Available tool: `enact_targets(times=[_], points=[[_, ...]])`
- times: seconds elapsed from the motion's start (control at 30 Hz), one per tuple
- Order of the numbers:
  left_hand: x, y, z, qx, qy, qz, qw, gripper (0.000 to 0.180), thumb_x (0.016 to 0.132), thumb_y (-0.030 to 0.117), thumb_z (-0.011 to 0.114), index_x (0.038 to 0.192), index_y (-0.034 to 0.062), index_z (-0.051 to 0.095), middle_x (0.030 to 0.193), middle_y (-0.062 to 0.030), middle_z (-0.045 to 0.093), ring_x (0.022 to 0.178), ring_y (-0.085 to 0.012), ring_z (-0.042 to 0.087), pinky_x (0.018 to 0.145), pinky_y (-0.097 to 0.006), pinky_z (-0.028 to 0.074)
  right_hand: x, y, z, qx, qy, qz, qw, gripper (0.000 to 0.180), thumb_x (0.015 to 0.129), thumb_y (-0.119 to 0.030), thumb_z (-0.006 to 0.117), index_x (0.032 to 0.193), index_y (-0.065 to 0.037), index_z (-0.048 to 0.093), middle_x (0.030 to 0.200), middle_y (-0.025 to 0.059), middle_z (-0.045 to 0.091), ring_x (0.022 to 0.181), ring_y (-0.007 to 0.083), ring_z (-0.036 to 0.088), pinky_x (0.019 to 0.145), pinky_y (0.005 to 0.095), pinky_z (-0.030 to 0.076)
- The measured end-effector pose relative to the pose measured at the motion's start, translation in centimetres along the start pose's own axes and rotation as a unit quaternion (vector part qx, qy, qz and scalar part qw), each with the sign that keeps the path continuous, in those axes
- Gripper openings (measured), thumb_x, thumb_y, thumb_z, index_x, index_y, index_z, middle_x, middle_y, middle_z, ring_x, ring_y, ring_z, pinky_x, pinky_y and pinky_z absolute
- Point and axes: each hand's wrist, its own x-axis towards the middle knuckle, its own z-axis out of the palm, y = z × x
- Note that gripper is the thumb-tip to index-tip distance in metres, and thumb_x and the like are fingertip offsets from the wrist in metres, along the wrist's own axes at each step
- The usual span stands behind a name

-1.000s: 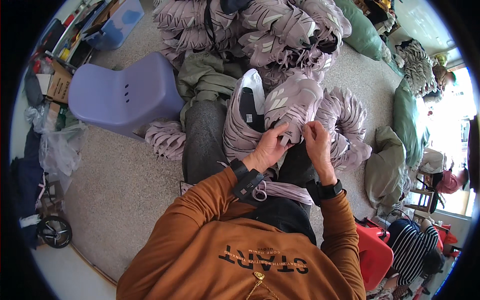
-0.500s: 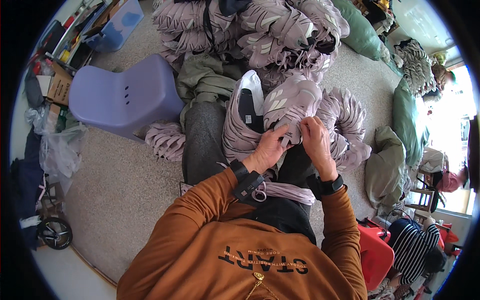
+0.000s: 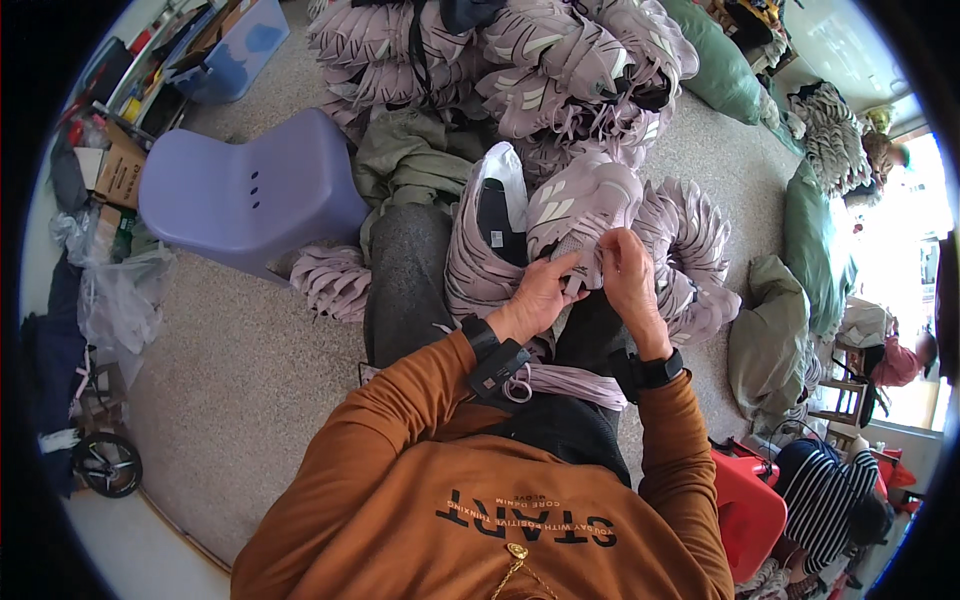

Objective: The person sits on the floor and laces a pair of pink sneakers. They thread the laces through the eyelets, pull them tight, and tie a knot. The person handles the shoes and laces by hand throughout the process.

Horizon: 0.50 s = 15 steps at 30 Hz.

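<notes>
A pale pink shoe upper (image 3: 590,195) with white stripes lies over my lap, its toe pointing away from me. My left hand (image 3: 538,298) is closed on the tongue end, thumb on top. At the right side of its lacing opening, my right hand (image 3: 630,285) pinches with thumb and forefinger; what sits between those fingertips is too small to make out. Just left is a nested stack of similar uppers (image 3: 475,255), with a dark insole showing in the nearest opening. A bundle of pink shoelaces (image 3: 575,384) rests across my lap below my wrists.
More stacked uppers (image 3: 690,250) curve along my right. A large heap of uppers (image 3: 560,60) stands ahead. To the left are a purple plastic stool (image 3: 250,190) and a small stack of uppers (image 3: 330,283). Beside a red stool (image 3: 745,510), a person in stripes (image 3: 820,490) bends over.
My right hand has shifted slightly up and left along the shoe upper's opening. My left hand keeps its hold in nearly the same place.
</notes>
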Motion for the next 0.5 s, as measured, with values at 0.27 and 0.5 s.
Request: enact_targets(times=[0.27, 0.5], points=[[0.3, -0.3, -0.2, 0.038, 0.032, 0.014, 0.999, 0.031, 0.098, 0.024, 0.065, 0.126, 0.0123, 0.057, 0.117, -0.0030, 0.063, 0.107, -0.0183, 0.062, 0.091, -0.049, 0.051, 1.2, -3.1, -0.8, -0.087, 0.007, -0.096, 0.992, 0.008, 0.085, 0.000, 0.063, 0.093, -0.003, 0.064, 0.095, 0.0159, 0.062, 0.094, 0.0383, 0.061, 0.078, 0.0464, 0.050], [0.1, -0.4, 0.5, 0.049, 0.048, 0.024, 0.997, 0.032, 0.096, 0.029, 0.070, 0.121, 0.0124, 0.059, 0.113, -0.0020, 0.062, 0.103, -0.0169, 0.062, 0.087, -0.045, 0.052, 3.2, -2.4, -0.6, -0.184, -0.145, -0.137, 0.963, 0.009, 0.088, -0.009, 0.065, 0.093, -0.003, 0.067, 0.094, 0.0143, 0.059, 0.092, 0.0356, 0.061, 0.081, 0.0453, 0.050]])
